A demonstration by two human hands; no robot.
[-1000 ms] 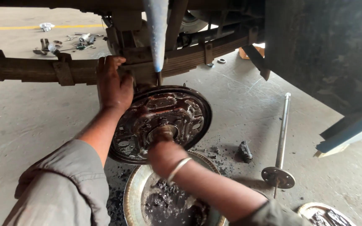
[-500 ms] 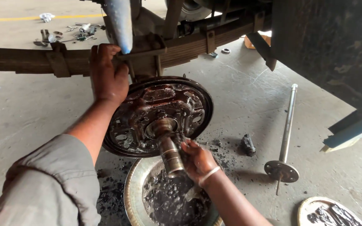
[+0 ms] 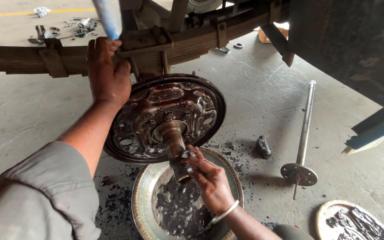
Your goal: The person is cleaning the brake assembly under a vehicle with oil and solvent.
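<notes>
On the concrete floor (image 3: 254, 98) to the right lies a long axle shaft (image 3: 304, 133), its round flange (image 3: 299, 174) at the near end and its thin end pointing away. Just left of it sits a small dark cylindrical part (image 3: 263, 147), with black greasy crumbs scattered around. At the bottom right corner a round metal plate (image 3: 351, 221) holds dark greasy pieces. Far off at the top left, a loose cluster of small tools and metal parts (image 3: 65, 29) lies near a yellow floor line (image 3: 32, 12). A small ring (image 3: 238, 45) rests on the floor further back. A dark vehicle body panel (image 3: 352, 44) fills the upper right.
</notes>
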